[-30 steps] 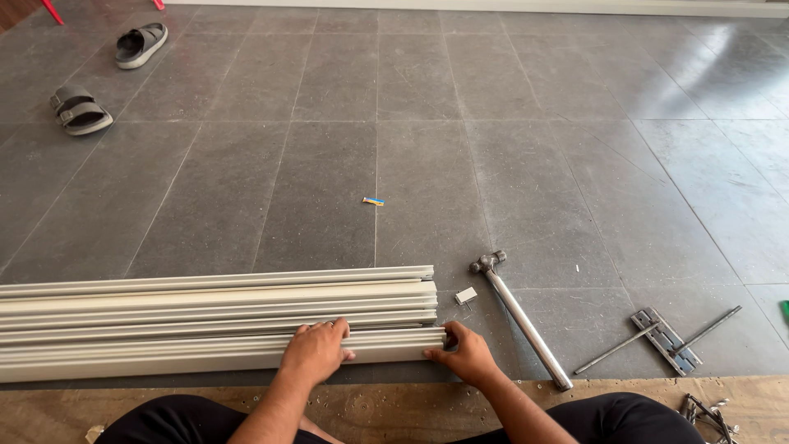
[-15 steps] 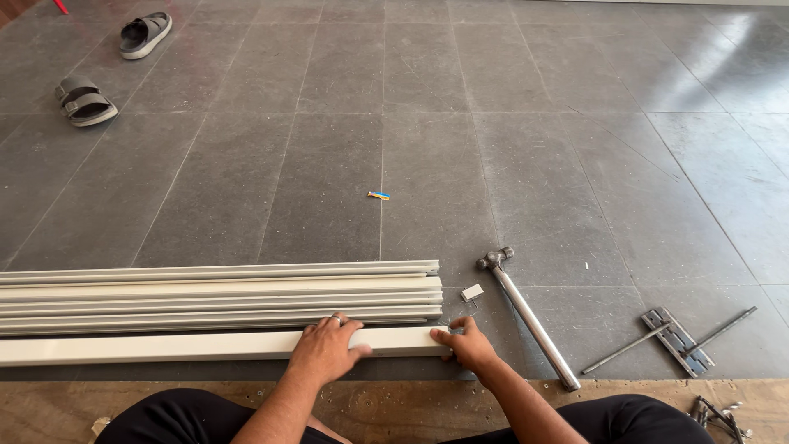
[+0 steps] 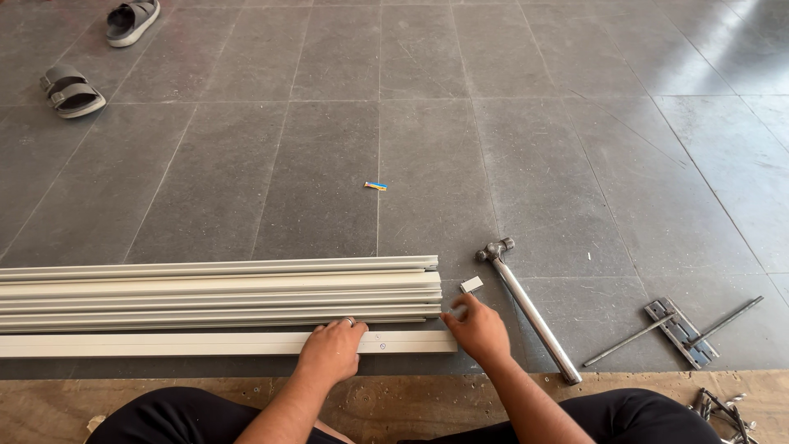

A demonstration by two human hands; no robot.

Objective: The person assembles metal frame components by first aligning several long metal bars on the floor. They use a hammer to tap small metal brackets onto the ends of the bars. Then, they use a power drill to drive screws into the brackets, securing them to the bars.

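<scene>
A stack of long pale metal profiles (image 3: 214, 292) lies across the grey tiled floor, running off the left edge. One single white profile (image 3: 164, 344) lies apart from the stack, closer to me. My left hand (image 3: 330, 349) rests palm down on this profile near its right end. My right hand (image 3: 477, 327) hovers at the right ends of the stack, fingers apart, holding nothing. A small white block (image 3: 471, 284) lies just beyond my right fingers.
A metal hammer (image 3: 530, 308) lies right of the profiles. A hinge plate with rods (image 3: 680, 330) is further right, metal parts (image 3: 719, 407) at the bottom right. Two sandals (image 3: 74, 92) sit far left. A tiny blue-yellow scrap (image 3: 376, 186) lies mid-floor. My knees (image 3: 625, 415) rest on a wooden board (image 3: 394, 399).
The nearest profile has been pulled away from the stack towards me. My right hand has let go of its end and lifted toward the stack's ends.
</scene>
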